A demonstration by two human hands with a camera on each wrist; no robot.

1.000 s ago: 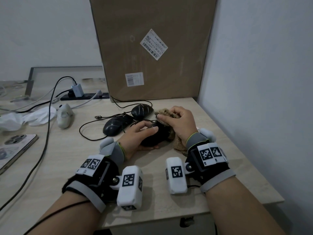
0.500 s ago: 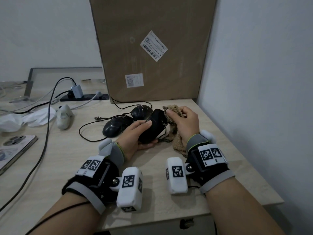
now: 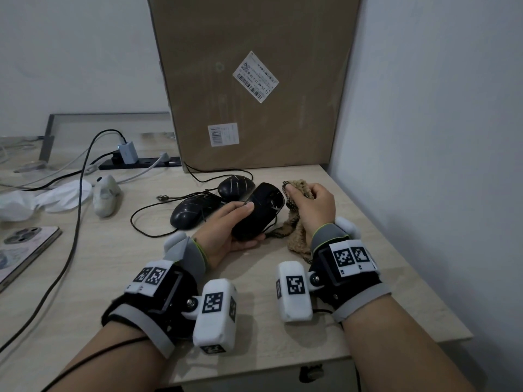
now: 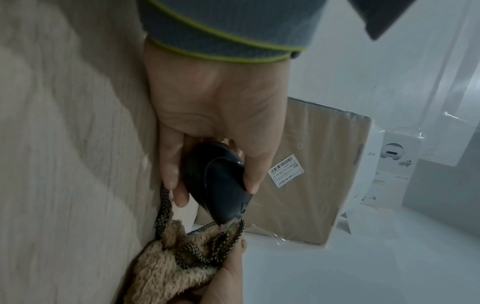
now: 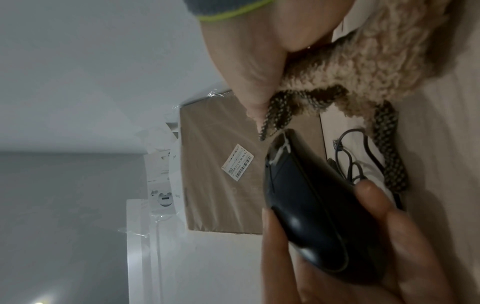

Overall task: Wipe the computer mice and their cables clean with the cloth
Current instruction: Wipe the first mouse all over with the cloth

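My left hand [image 3: 226, 224] grips a black computer mouse [image 3: 259, 210] and holds it tilted up off the desk, thumb on its left side; the left wrist view shows the same mouse [image 4: 217, 183] between thumb and fingers. My right hand [image 3: 311, 207] pinches a fuzzy tan cloth [image 3: 297, 236] with a dark speckled braided edge, right beside the front of the mouse [image 5: 311, 216]. The cloth [image 5: 363, 61] hangs down to the desk. Two more black mice, one [image 3: 192, 212] nearer and one [image 3: 235, 186] farther, lie behind with their thin black cables [image 3: 147, 230].
A tall cardboard box [image 3: 254, 80] stands at the back against the wall. To the left lie a white device [image 3: 104, 195], crumpled white tissue [image 3: 42, 199], a phone [image 3: 19, 250], a power strip [image 3: 141, 162] and thick cables. The desk's front edge [image 3: 283, 369] is close.
My left hand has lifted and tilted the mouse up off the desk. My right hand came off the mouse top and moved to its right side with the cloth.
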